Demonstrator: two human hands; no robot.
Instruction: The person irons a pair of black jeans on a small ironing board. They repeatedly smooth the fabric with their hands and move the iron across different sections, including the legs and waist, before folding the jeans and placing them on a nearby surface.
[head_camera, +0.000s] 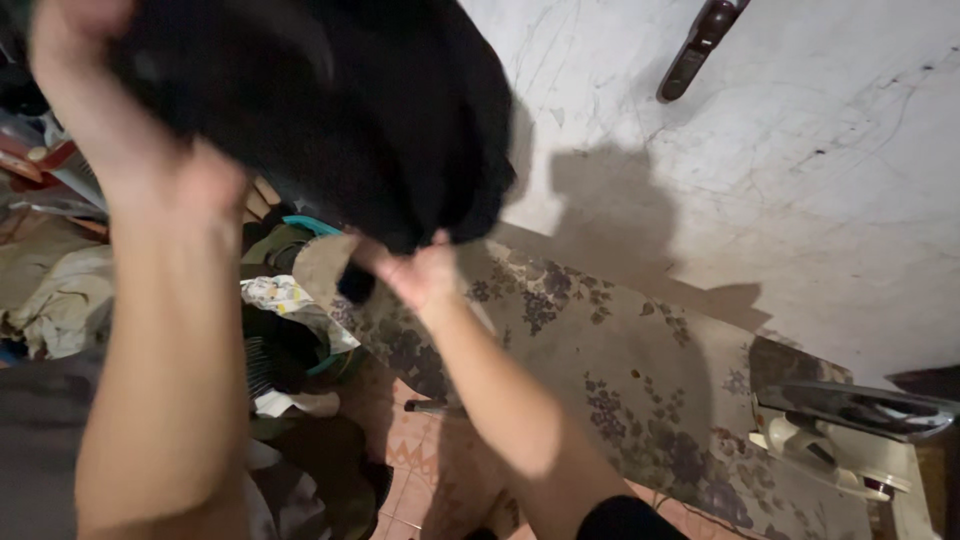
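Observation:
A black garment (370, 110) hangs in the air in front of me, bunched and dark. My left hand (90, 100) is raised at the upper left and grips the cloth's top edge. Lower down, my right hand (420, 272) pinches the garment's bottom edge. Under both hands lies an ironing board (600, 370) with a flowered cover, running from the middle toward the lower right.
An iron (850, 420) rests at the board's right end. A laundry basket (300, 350) with clothes stands to the left, beside heaped cloth (60, 300). A scuffed white wall (800, 150) with a dark door handle (700, 45) rises behind the board. Tiled floor (410, 450) shows below.

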